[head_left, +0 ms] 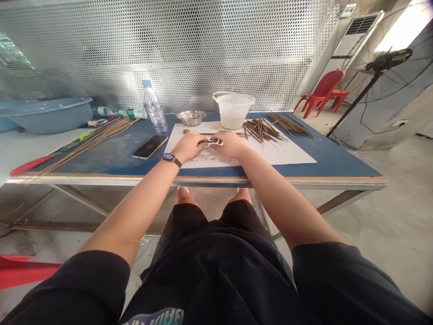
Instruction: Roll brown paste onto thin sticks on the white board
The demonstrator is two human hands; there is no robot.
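Note:
Over the white board point(284, 153), my left hand point(189, 145) and my right hand point(228, 143) meet, fingertips close together. The fingers of both are closed around a small dark brown piece point(204, 141); its exact kind is too small to tell. A white and dark patch shows at my right fingertips. Just beyond my hands, a few thin brown sticks point(241, 134) lie crosswise on the board. Brown crumbs point(204, 158) are scattered below my fingers. To the right is a loose pile of dark brown sticks point(262, 130).
Behind the hands stand a white bucket point(233, 110) and a metal bowl point(191, 118). A phone point(149, 147), a plastic bottle point(155, 108), long thin sticks point(98, 135) and a blue basin point(50, 118) are at left. More sticks point(287, 123) lie far right. A perforated metal panel point(189, 54) closes the back.

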